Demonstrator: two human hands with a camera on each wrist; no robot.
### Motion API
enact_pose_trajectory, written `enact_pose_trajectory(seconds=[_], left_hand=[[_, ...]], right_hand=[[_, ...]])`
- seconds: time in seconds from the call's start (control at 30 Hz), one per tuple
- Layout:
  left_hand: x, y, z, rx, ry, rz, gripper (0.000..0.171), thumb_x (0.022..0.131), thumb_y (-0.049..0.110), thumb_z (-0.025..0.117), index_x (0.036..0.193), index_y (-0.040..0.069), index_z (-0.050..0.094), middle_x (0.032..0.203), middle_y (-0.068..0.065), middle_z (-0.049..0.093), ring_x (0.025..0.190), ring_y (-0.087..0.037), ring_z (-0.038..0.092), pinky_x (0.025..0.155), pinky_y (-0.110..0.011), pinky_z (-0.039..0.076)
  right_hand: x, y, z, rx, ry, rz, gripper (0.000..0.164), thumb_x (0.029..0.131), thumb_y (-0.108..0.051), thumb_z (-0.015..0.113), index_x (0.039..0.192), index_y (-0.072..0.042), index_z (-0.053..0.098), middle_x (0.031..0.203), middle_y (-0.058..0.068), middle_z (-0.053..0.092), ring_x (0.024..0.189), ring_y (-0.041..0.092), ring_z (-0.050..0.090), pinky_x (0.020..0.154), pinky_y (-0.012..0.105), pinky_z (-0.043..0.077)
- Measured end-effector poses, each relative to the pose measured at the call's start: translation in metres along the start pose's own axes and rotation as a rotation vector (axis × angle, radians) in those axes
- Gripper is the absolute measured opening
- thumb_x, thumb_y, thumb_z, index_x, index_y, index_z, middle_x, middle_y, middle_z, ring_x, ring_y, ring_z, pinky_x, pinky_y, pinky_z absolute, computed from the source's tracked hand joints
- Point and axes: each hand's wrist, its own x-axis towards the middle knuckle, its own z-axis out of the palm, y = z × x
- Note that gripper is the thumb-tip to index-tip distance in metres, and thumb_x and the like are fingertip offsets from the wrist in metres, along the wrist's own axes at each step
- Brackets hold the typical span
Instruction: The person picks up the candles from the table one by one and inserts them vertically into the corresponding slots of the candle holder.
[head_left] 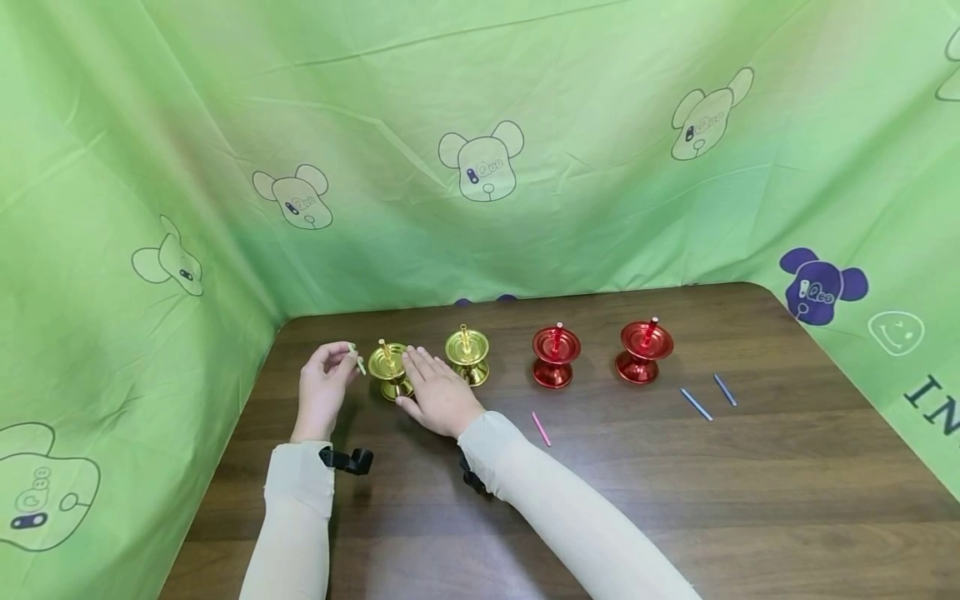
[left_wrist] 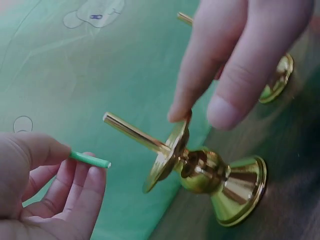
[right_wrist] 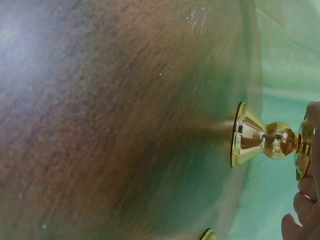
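My left hand [head_left: 321, 396] pinches a thin green candle [left_wrist: 90, 159] between thumb and fingers, its white wick end pointing toward the leftmost gold candle holder [head_left: 387, 363]. That holder stands upright on the table, with a thin gold tube [left_wrist: 134, 131] rising from its dish. The candle is apart from the tube. Reaching across from the right, my right hand [head_left: 442, 400] touches the dish rim with nearly straight fingers. The right wrist view shows the holder's base [right_wrist: 246, 135] and some fingers at the dish; the rest of that hand is out of frame.
A second gold holder [head_left: 467, 350] stands just right of the first. Farther right are two red holders, one near the middle [head_left: 556, 354] and another [head_left: 644, 350] beyond it. A pink candle [head_left: 541, 429] and two blue candles [head_left: 696, 404] lie on the wooden table [head_left: 600, 500].
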Motion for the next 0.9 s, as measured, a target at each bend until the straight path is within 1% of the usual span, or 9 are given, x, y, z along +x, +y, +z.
enact_pose_trajectory(seconds=[0.1, 0.2, 0.3, 0.53, 0.67, 0.9], left_hand=[[0.0, 0.002, 0.003, -0.078, -0.007, 0.001, 0.022, 0.1, 0.001, 0.06, 0.118, -0.011, 0.056, 0.095, -0.002, 0.062, 0.089, -0.011, 0.068, 0.083, -0.02, 0.057], [0.001, 0.004, 0.006, -0.117, -0.016, 0.009, 0.023, 0.1, -0.001, 0.059, 0.119, -0.013, 0.055, 0.096, -0.003, 0.062, 0.089, -0.009, 0.067, 0.085, -0.023, 0.057], [0.003, 0.005, 0.008, -0.138, -0.015, 0.017, 0.024, 0.1, -0.003, 0.058, 0.12, -0.014, 0.054, 0.095, 0.0, 0.062, 0.087, -0.006, 0.066, 0.085, -0.022, 0.057], [0.008, 0.009, 0.013, -0.148, 0.03, 0.061, 0.021, 0.099, -0.002, 0.059, 0.117, -0.014, 0.056, 0.093, -0.003, 0.062, 0.084, -0.007, 0.066, 0.08, -0.018, 0.057], [0.01, 0.013, 0.017, -0.146, 0.02, 0.075, 0.022, 0.1, -0.002, 0.059, 0.118, -0.015, 0.056, 0.093, 0.0, 0.06, 0.084, -0.005, 0.065, 0.081, -0.018, 0.056], [0.014, 0.019, 0.02, -0.127, 0.001, 0.113, 0.022, 0.1, -0.001, 0.059, 0.119, -0.013, 0.057, 0.095, -0.001, 0.06, 0.086, -0.005, 0.065, 0.085, -0.019, 0.056]], right_hand=[[0.0, 0.0, 0.0, -0.008, 0.007, -0.002, 0.07, 0.107, -0.046, 0.044, 0.16, -0.003, 0.025, 0.166, 0.012, 0.025, 0.154, 0.025, 0.021, 0.123, 0.039, 0.021], [0.0, 0.0, 0.0, -0.017, 0.01, -0.001, 0.07, 0.107, -0.046, 0.044, 0.16, -0.003, 0.026, 0.166, 0.013, 0.025, 0.153, 0.025, 0.022, 0.123, 0.039, 0.022], [0.0, -0.001, -0.001, -0.018, 0.004, 0.005, 0.071, 0.107, -0.046, 0.044, 0.16, -0.003, 0.026, 0.166, 0.013, 0.025, 0.154, 0.025, 0.022, 0.123, 0.039, 0.022], [-0.001, -0.001, 0.0, -0.039, -0.012, 0.011, 0.072, 0.108, -0.048, 0.041, 0.161, -0.004, 0.023, 0.166, 0.012, 0.023, 0.154, 0.025, 0.02, 0.123, 0.038, 0.021], [-0.001, -0.001, -0.001, -0.033, -0.018, 0.013, 0.071, 0.108, -0.047, 0.042, 0.161, -0.004, 0.022, 0.167, 0.012, 0.022, 0.154, 0.025, 0.018, 0.124, 0.038, 0.02], [-0.001, -0.002, -0.001, -0.033, -0.004, 0.007, 0.071, 0.107, -0.047, 0.043, 0.161, -0.003, 0.024, 0.166, 0.012, 0.024, 0.154, 0.025, 0.02, 0.124, 0.037, 0.02]])
